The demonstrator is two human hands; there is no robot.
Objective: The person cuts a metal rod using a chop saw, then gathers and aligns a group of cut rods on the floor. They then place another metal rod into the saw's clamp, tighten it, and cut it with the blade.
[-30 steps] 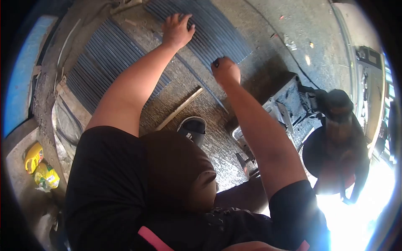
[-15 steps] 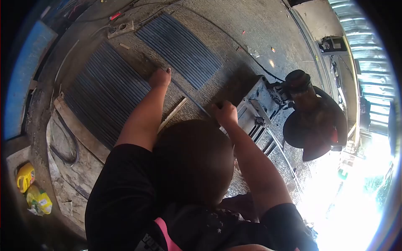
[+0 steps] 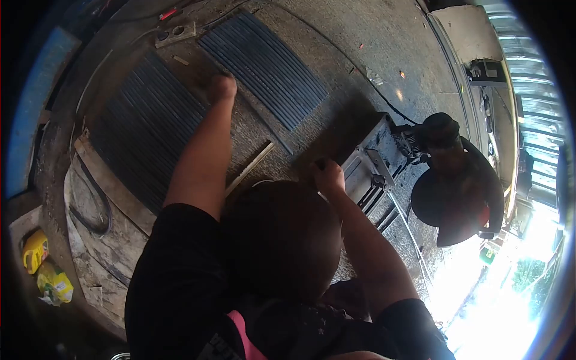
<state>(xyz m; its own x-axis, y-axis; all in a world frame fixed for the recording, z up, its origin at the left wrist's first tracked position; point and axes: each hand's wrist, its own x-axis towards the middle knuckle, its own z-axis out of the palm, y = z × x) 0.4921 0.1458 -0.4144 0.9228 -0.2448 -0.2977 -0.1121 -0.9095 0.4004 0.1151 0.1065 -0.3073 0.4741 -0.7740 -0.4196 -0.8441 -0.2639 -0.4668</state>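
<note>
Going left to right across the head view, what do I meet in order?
Blue panel → left-hand group of dark bars → left hand → right hand → dark round disc → corrugated sheet.

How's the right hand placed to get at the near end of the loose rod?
Probably yes. The right hand is close to the near end of the rod, with only floor showing between. Whether its fingers already hold something is hard to tell.
</note>
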